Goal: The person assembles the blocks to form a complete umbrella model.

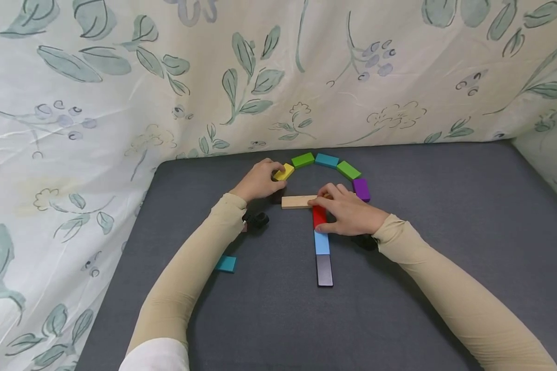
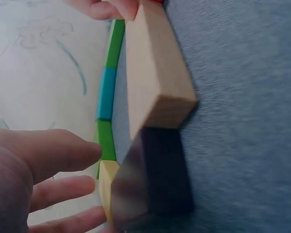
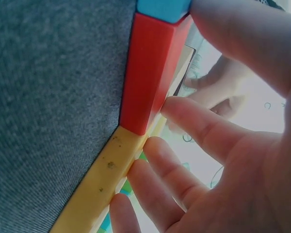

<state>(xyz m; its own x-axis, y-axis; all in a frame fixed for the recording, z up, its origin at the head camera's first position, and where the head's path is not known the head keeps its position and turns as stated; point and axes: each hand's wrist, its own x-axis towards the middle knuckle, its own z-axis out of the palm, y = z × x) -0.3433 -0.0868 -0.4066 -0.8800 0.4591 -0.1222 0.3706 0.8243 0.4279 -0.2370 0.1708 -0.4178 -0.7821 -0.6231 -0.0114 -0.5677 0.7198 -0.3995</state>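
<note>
My left hand (image 1: 260, 179) is at the left end of a curved row, its fairly straight fingers beside a yellow block (image 1: 285, 171) and a dark block (image 2: 167, 170). Whether they touch is unclear. A plain wooden block (image 1: 298, 202) lies end to end with the dark one. Stretched along the middle line, my right hand (image 1: 350, 210) has fingertips against a red block (image 3: 148, 73) and a spotted yellow block (image 3: 99, 179), which the hand mostly hides in the head view. Its thumb lies near the joint between the red block and a light blue block (image 1: 322, 243).
Green (image 1: 303, 160), blue (image 1: 327, 160), green (image 1: 348, 170) and purple (image 1: 361, 190) blocks continue the curve. A grey-purple block (image 1: 325, 270) ends the straight line nearest me. By my left forearm lies a teal block (image 1: 226, 264). Patterned cloth (image 1: 260, 77) rises behind the dark surface (image 1: 399, 319).
</note>
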